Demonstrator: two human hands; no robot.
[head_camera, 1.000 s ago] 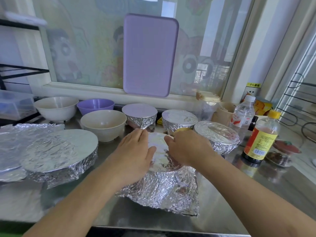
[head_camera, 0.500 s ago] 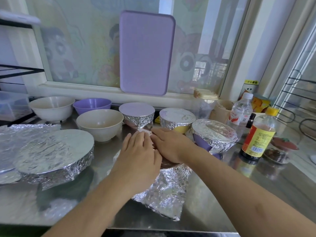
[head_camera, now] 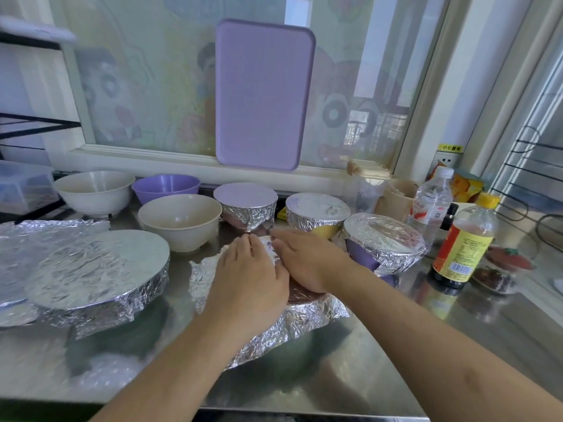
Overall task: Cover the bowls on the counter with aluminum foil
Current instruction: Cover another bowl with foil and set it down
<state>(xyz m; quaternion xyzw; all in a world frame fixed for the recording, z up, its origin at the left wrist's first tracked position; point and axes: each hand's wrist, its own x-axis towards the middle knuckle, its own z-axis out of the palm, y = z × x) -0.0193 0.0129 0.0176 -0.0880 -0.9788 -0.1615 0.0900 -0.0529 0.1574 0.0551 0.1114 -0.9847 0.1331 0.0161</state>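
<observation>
Hands together — left hand point(head_camera: 249, 278) and right hand point(head_camera: 307, 263) lie flat, pressing a foil sheet point(head_camera: 286, 327) over a hidden bowl at mid-counter. Next, likely, crimping the loose edges under the rim. Steel counter point(head_camera: 350, 385) below a window — three bowls point(head_camera: 179, 220) stand uncovered.

The counter point(head_camera: 380, 360) is brushed metal, smooth with a dull sheen that mirrors the bottles. Crinkled aluminum foil point(head_camera: 283, 327), shiny and creased, wraps the bowl under the hands; the foil on the wide dish point(head_camera: 100, 269) is drawn smoother on top. The cream bowl point(head_camera: 179, 220) and purple bowl point(head_camera: 166, 185) look matt plastic. The purple tray point(head_camera: 263, 95) is matt, finely textured plastic. The water bottle point(head_camera: 431, 202) is clear glossy plastic.
</observation>
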